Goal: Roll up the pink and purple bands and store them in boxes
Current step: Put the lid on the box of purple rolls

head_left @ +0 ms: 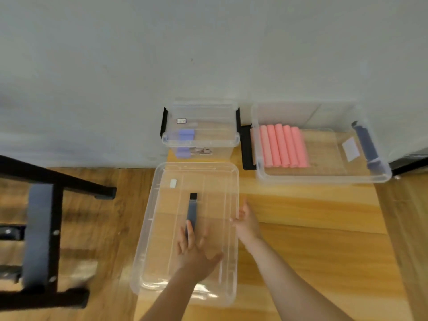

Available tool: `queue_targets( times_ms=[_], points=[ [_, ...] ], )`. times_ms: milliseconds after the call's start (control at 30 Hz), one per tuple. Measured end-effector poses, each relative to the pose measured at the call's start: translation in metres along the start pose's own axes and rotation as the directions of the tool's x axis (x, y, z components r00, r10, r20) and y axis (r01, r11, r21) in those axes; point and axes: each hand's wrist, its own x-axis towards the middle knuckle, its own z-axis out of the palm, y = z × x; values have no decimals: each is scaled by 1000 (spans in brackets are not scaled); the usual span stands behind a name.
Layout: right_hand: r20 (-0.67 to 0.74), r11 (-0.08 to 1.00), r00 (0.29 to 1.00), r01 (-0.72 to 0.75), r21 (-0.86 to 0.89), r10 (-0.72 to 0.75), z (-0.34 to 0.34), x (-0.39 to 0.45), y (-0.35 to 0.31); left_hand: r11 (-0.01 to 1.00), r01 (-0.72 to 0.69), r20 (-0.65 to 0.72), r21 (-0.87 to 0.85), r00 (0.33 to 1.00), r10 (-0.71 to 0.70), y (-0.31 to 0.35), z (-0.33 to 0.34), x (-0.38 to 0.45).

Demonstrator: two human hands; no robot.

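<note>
A clear plastic lid [162, 228] with a dark handle [192, 209] lies on the wooden table in front of me. My left hand [194, 249] rests flat on its top with fingers spread, one fingertip at the handle. At the lid's right edge is my right hand [246, 223], fingers relaxed and touching the rim. The large clear box [324, 177] at the back right holds several rolled pink bands [282, 145] side by side. Against the wall stands a small clear box [201, 144] with a rolled purple band [185, 135] inside.
A grey wall runs behind the boxes. A black metal frame with a dark strap [39, 232] stands at the left beside the table. Bare wooden tabletop [312, 239] stretches to the right of the lid. The large box has black and blue side latches.
</note>
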Motion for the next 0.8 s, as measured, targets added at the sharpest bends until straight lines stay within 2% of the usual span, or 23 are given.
queue_targets(
  times_ms=[167, 267, 333, 433, 500, 600, 667, 800],
  points=[
    [92, 999, 996, 2, -46, 2, -25, -40, -1, 970, -8, -20, -242, 1000, 4, 16, -9, -36],
    [39, 994, 994, 101, 38, -102, -43, -67, -19, 900, -62, -49, -430, 998, 45, 39, -14, -63],
    [76, 978, 980, 172, 118, -181, -64, -86, -39, 758, -119, -119, -642, 991, 55, 62, -25, -82],
    [170, 940, 925, 334, 70, -341, -110, -114, -68, 463, -197, -213, -864, 977, 17, 101, -58, -109],
    [210, 906, 884, 424, 12, -417, -140, -129, -86, 385, -251, -263, -888, 965, 24, 127, -87, -126],
    [293, 820, 804, 563, -99, -517, -173, -150, -106, 353, -352, -343, -867, 935, 91, 167, -129, -147],
    [321, 778, 775, 609, -154, -544, -190, -166, -120, 321, -408, -392, -855, 913, 116, 193, -152, -161],
    [253, 738, 742, 662, -131, -620, -221, -188, -156, 364, -528, -508, -768, 847, 156, 231, -182, -178]
  ],
)
